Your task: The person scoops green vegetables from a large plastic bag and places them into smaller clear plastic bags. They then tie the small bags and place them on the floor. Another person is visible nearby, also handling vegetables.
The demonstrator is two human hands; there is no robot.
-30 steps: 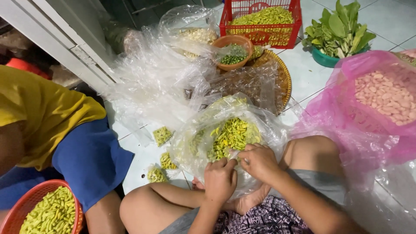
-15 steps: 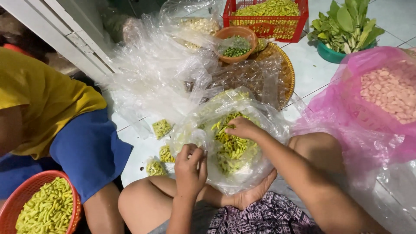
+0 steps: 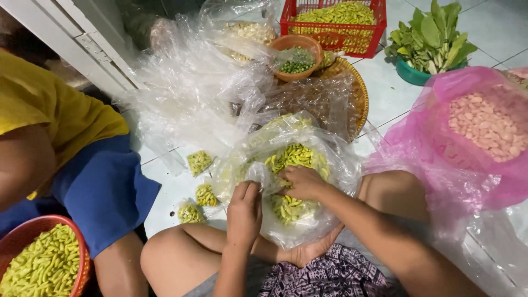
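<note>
Right hand (image 3: 301, 182), grip closed on yellow snack pieces (image 3: 294, 157), sits inside the clear bag (image 3: 335, 165) at frame centre. Left hand (image 3: 245, 212) pinches the bag rim just lower left, the nearer hand to the small filled packets (image 3: 199, 162) on the floor.

Bare tiles (image 3: 170, 190) left; pink bag (image 3: 478, 126) crowds right

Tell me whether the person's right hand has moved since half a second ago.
Yes. The right hand was up at the far rim of the clear plastic bag of yellow-green snack sticks; it has come back toward the person's knee, beside the left hand.
</note>
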